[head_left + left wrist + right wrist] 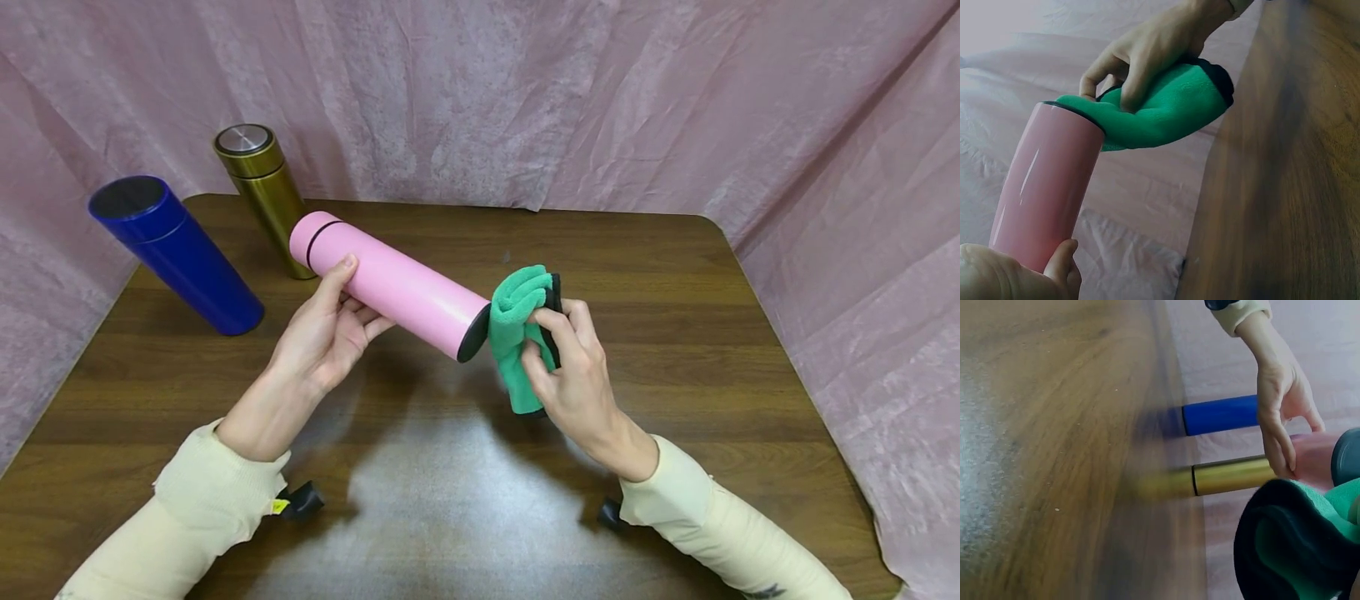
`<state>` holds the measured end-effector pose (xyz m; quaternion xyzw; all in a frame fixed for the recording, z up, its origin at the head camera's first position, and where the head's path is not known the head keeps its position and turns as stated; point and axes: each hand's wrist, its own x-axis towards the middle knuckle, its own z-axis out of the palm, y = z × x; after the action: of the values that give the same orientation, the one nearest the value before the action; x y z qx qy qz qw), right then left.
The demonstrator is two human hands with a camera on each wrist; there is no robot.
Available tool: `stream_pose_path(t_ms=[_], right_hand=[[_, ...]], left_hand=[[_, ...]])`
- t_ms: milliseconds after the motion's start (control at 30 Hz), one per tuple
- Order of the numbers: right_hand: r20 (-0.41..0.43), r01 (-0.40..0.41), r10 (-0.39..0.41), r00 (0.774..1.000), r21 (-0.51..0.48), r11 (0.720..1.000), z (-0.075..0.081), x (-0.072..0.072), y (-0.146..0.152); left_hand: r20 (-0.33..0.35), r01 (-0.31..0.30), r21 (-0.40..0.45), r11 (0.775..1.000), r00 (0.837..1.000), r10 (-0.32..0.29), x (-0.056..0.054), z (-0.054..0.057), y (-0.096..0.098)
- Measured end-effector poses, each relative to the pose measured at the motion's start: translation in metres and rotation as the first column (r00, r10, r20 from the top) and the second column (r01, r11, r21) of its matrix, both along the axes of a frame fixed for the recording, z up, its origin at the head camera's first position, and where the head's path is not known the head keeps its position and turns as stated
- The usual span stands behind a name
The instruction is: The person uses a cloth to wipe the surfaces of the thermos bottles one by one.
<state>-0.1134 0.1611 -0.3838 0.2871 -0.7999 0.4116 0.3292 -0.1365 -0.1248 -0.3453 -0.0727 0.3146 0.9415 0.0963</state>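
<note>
A pink thermos bottle is held tilted above the table, its black base lower and toward the right. My left hand grips it near the capped end, thumb on top and fingers beneath. In my right hand is a folded green cloth with black edging, pinched between thumb and fingers. The cloth lies against the bottle's base, which the left wrist view shows with the green cloth over its rim. The right wrist view shows the cloth's black edge close up, beside the dark base.
Upright at the left of the wooden table stand a blue bottle with a dark top and a gold bottle with a silvery lid. Pink curtains hang behind the table and at its sides.
</note>
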Motion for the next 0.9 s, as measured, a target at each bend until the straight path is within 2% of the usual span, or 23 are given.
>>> stream_pose_path(t_ms=[267, 467, 600, 700, 800, 833, 900], right_hand=[[0.024, -0.086, 0.085, 0.996, 0.07, 0.994, -0.007, 0.009, 0.0], [0.058, -0.207, 0.2, 0.978, 0.162, 0.965, -0.014, 0.015, -0.001], [0.055, -0.29, 0.286, 0.957, 0.263, 0.92, -0.013, 0.014, 0.003], [0.092, -0.371, 0.364, 0.927, 0.358, 0.857, -0.009, 0.014, 0.007], [0.163, -0.448, 0.42, 0.893, 0.41, 0.794, -0.007, 0.014, 0.012], [0.191, -0.469, 0.429, 0.883, 0.411, 0.782, -0.007, 0.014, 0.014], [0.239, -0.492, 0.431, 0.87, 0.394, 0.776, -0.007, 0.014, 0.018]], left_hand=[[-0.009, -0.01, 0.058, 0.998, 1.0, 0.011, -0.001, 0.0, 0.001], [-0.021, -0.035, 0.047, 0.998, 0.999, 0.036, 0.0, 0.0, -0.001], [-0.072, -0.054, -0.019, 0.998, 0.996, 0.052, 0.002, 0.001, -0.005], [-0.118, -0.08, -0.106, 0.991, 0.991, 0.067, 0.005, 0.001, -0.011], [-0.144, -0.108, -0.199, 0.974, 0.986, 0.08, 0.008, 0.001, -0.017], [-0.148, -0.118, -0.234, 0.965, 0.985, 0.085, 0.01, 0.001, -0.019], [-0.16, -0.137, -0.302, 0.943, 0.983, 0.092, 0.012, 0.0, -0.024]])
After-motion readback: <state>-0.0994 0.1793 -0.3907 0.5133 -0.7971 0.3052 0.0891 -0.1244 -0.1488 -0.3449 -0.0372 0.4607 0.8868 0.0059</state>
